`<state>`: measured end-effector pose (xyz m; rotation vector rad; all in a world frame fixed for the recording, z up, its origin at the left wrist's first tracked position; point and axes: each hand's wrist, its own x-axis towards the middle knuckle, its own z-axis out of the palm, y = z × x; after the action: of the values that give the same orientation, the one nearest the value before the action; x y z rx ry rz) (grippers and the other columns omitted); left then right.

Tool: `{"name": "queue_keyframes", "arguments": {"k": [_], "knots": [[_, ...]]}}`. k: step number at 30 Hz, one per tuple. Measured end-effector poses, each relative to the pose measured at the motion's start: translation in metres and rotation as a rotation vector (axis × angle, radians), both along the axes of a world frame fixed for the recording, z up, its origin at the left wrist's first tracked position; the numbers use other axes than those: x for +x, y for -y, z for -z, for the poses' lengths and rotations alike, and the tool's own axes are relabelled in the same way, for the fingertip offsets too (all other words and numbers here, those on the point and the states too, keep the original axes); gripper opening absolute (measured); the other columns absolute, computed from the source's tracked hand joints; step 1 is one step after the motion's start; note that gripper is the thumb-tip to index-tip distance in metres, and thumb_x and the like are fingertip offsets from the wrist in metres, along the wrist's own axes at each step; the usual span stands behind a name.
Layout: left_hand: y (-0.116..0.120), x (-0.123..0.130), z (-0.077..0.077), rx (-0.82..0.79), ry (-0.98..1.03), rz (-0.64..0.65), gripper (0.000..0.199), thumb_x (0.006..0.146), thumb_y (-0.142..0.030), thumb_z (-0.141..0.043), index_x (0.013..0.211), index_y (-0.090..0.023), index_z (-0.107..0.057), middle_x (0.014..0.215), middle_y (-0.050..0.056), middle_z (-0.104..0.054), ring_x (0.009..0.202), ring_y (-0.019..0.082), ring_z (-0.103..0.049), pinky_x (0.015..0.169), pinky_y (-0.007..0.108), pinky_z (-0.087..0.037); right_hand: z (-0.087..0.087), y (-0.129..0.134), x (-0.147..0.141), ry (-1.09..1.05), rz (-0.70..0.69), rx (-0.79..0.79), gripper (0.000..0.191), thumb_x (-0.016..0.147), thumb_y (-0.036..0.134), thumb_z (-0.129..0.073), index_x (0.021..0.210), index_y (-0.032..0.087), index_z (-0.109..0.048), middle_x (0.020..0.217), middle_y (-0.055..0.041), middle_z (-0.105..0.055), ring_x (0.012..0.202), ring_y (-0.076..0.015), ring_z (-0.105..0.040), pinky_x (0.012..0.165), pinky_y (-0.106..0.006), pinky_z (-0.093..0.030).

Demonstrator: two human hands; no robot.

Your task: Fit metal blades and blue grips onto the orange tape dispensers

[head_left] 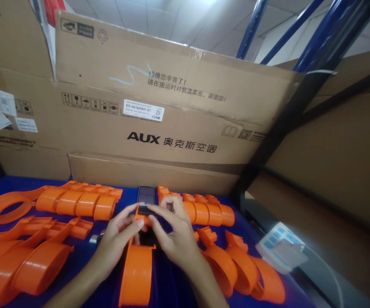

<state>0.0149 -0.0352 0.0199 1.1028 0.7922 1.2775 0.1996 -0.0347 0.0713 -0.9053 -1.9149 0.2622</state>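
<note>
Orange part [136, 273] centred over desk [84, 256], far end clamped in left hand's [117, 233] fingers, presumably for steadiness; right hand's [176, 226] fingers pinch black piece [145, 210] against it, orange rings [85, 203] lying left and right.

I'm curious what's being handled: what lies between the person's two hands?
The head view shows the far end of an orange part and a small black piece between the left hand and right hand.
</note>
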Motion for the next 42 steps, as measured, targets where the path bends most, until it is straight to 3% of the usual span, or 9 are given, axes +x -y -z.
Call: {"name": "queue_keyframes", "arguments": {"k": [7, 11, 14, 17, 22, 27, 32, 42], "knots": [[0.002, -0.003, -0.012, -0.108, 0.086, 0.0, 0.063, 0.083, -0.038, -0.079, 0.14, -0.02, -0.058, 0.082, 0.003, -0.074, 0.06, 0.013, -0.061, 0.061, 0.023, -0.049, -0.006, 0.001, 0.005, -0.045, -0.099, -0.079, 0.029, 0.098, 0.023, -0.063, 0.126, 0.027, -0.071, 0.103, -0.0059, -0.068, 0.097, -0.0211, -0.065, 0.088, -0.036, -0.053], [-0.002, -0.005, -0.019, -0.147, 0.16, -0.031, 0.055, 0.076, -0.035, -0.082, 0.123, -0.016, -0.062, 0.076, 0.004, -0.074, 0.054, 0.013, -0.06, 0.056, 0.025, -0.048, -0.01, -0.004, 0.019, -0.021, 0.09, -0.123, 0.018, 0.101, 0.024, -0.056, 0.107, 0.023, -0.074, 0.101, -0.0062, -0.073, 0.095, -0.0221, -0.067, 0.086, -0.035, -0.051], [-0.006, -0.008, -0.019, -0.158, 0.174, -0.059, 0.052, 0.07, -0.031, -0.083, 0.114, -0.017, -0.06, 0.069, 0.002, -0.072, 0.051, 0.014, -0.059, 0.053, 0.026, -0.047, -0.008, -0.006, 0.032, 0.202, 0.252, -0.238, 0.015, 0.096, 0.023, -0.06, 0.09, 0.021, -0.073, 0.09, -0.0054, -0.072, 0.087, -0.023, -0.066, 0.08, -0.035, -0.049], [-0.007, -0.009, -0.014, -0.154, 0.179, -0.091, 0.056, 0.072, -0.028, -0.082, 0.121, -0.019, -0.055, 0.072, 0.001, -0.072, 0.051, 0.013, -0.058, 0.054, 0.025, -0.047, -0.006, -0.003, 0.04, 0.417, 0.344, -0.345, 0.006, 0.089, 0.024, -0.07, 0.088, 0.022, -0.075, 0.086, -0.0054, -0.071, 0.085, -0.0242, -0.065, 0.076, -0.034, -0.046], [-0.004, -0.007, -0.009, -0.116, 0.129, -0.07, 0.053, 0.077, -0.029, -0.08, 0.122, -0.018, -0.055, 0.074, 0.001, -0.072, 0.05, 0.012, -0.059, 0.052, 0.024, -0.046, -0.002, 0.0, 0.038, 0.509, 0.278, -0.406, 0.018, 0.086, 0.022, -0.073, 0.103, 0.025, -0.079, 0.092, -0.0058, -0.073, 0.088, -0.024, -0.065, 0.078, -0.033, -0.045], [-0.01, -0.01, -0.002, -0.105, 0.139, -0.04, 0.051, 0.078, -0.031, -0.081, 0.122, -0.019, -0.056, 0.075, 0.002, -0.074, 0.049, 0.012, -0.06, 0.052, 0.024, -0.045, 0.0, -0.005, 0.032, 0.524, 0.222, -0.412, 0.02, 0.087, 0.016, -0.067, 0.097, 0.026, -0.08, 0.093, -0.0056, -0.073, 0.091, -0.0244, -0.065, 0.08, -0.033, -0.046], [-0.021, -0.013, 0.007, -0.158, 0.144, 0.046, 0.065, 0.067, -0.034, -0.088, 0.123, -0.018, -0.058, 0.072, 0.004, -0.075, 0.045, 0.015, -0.062, 0.049, 0.026, -0.046, 0.002, -0.009, 0.035, 0.52, 0.219, -0.415, 0.02, 0.086, 0.015, -0.066, 0.095, 0.026, -0.08, 0.096, -0.0054, -0.074, 0.092, -0.0248, -0.065, 0.082, -0.034, -0.046], [-0.008, -0.005, -0.008, -0.085, 0.116, -0.044, 0.056, 0.075, -0.037, -0.082, 0.123, -0.02, -0.06, 0.072, 0.002, -0.074, 0.044, 0.012, -0.059, 0.049, 0.024, -0.043, 0.0, -0.01, 0.033, 0.496, 0.232, -0.303, 0.016, 0.094, 0.019, -0.059, 0.089, 0.024, -0.073, 0.096, -0.0065, -0.073, 0.097, -0.0265, -0.064, 0.085, -0.036, -0.046]]}}
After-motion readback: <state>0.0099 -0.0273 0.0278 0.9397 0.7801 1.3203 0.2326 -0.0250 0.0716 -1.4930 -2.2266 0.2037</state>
